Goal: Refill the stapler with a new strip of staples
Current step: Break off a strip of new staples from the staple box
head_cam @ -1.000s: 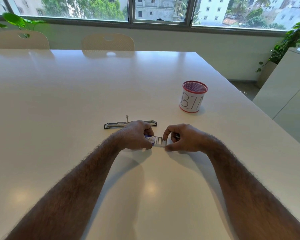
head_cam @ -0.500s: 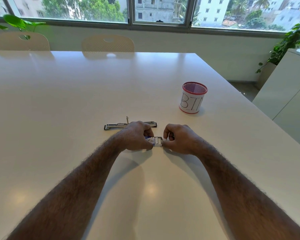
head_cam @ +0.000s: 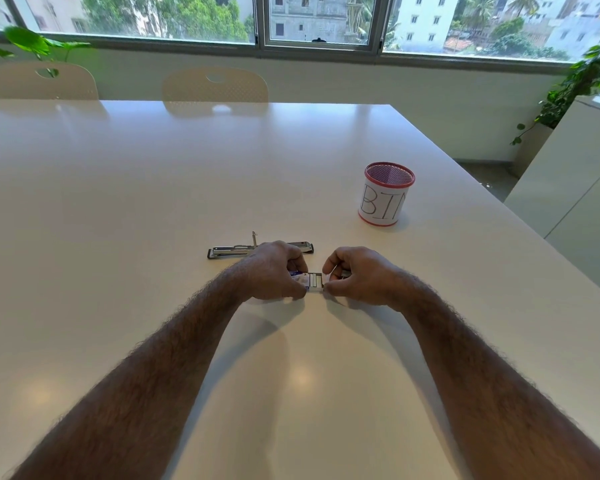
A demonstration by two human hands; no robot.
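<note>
Both hands, left (head_cam: pixel 274 270) and right (head_cam: pixel 357 273), pinched what looked like a staple box (head_cam: pixel 310 281); the opened stapler (head_cam: pixel 229 251) lay just behind.

Your right hand (head_cam: pixel 357 275) has closed in toward your left hand (head_cam: pixel 276 270), so less of the staple box (head_cam: pixel 312 281) now shows between your two hands than before.

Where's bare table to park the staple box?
Bare: left of the opened stapler and left hand; the far half toward the chairs; between right hand and BIN cup. Crowded: around the staple box, held by both hands, stapler just behind.
</note>
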